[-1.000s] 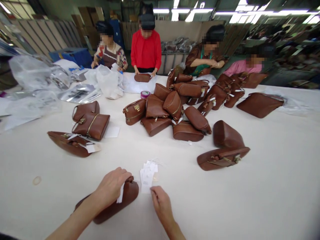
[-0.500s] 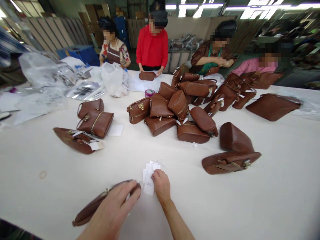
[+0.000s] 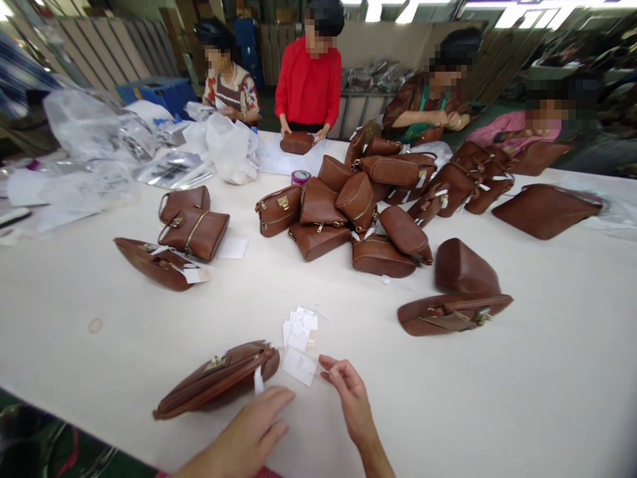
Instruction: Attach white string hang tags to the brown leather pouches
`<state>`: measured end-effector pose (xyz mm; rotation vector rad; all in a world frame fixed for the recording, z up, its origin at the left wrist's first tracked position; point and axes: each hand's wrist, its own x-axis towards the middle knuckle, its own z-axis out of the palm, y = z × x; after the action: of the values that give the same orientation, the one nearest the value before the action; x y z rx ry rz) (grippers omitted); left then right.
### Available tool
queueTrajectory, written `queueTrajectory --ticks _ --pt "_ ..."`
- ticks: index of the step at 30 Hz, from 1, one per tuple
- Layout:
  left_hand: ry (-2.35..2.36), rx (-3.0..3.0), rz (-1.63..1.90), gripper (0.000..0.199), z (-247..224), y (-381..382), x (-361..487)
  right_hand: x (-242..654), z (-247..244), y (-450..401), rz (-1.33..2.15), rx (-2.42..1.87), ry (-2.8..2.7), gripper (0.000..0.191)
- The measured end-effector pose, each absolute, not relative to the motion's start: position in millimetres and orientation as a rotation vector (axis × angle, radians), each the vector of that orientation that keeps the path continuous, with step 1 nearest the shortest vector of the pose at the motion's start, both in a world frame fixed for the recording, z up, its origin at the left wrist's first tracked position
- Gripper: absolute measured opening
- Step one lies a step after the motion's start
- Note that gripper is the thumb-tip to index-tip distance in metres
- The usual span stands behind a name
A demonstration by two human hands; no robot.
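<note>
A white hang tag (image 3: 299, 366) with small print is at the fingertips of my right hand (image 3: 350, 397), which pinches it at its right end, seemingly by its string. Behind it lies a loose stack of white tags (image 3: 300, 328) with thin strings. My left hand (image 3: 256, 425) is open, thumb and fingers apart and holding nothing. Just beyond that hand rests a brown leather bag (image 3: 213, 384) on its side, with a gold clasp on top and a white strip (image 3: 259, 380) hanging from its right end.
Brown bags (image 3: 323, 226) are heaped mid-table, with more bags at left (image 3: 194, 229) and right (image 3: 455, 313). Clear plastic wrapping (image 3: 221, 149) covers the far left. A purple tape roll (image 3: 300, 177) sits behind the heap. Several people stand or sit along the far side.
My right hand has drawn one tag off the stack towards me and to the right. My left hand has come off the brown bag and moved nearer to me.
</note>
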<state>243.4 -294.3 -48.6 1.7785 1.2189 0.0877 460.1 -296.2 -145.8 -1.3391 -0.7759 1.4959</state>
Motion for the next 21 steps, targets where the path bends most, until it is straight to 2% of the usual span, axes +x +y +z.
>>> queueTrajectory --ticks 3,6,9,14,17,21 --pt "1.226 1.761 -0.065 0.046 -54.9 -290.5 266.1 458.6 -133.7 -308.8 1.542 -1.301 -0.780 0.036" --pt "1.073 1.818 -0.155 0.034 -45.1 -292.8 278.3 453.5 -131.0 -316.9 1.562 -1.286 -0.727 0.036" --pt "1.011 2.012 -0.003 0.031 -23.9 -289.6 270.6 445.8 -139.7 -318.4 1.561 -1.320 -0.678 0.037" --pt "1.435 2.282 0.150 0.037 -14.3 -249.0 235.7 433.8 -158.2 -311.7 1.494 -1.379 -0.813 0.030" --pt "1.510 2.159 0.012 0.036 -25.5 -225.5 223.6 428.0 -156.2 -305.3 1.409 -1.372 -1.063 0.021" --pt "1.498 1.886 -0.052 0.028 -30.4 -212.7 223.8 413.5 -139.0 -293.6 1.452 -1.298 -1.178 0.022"
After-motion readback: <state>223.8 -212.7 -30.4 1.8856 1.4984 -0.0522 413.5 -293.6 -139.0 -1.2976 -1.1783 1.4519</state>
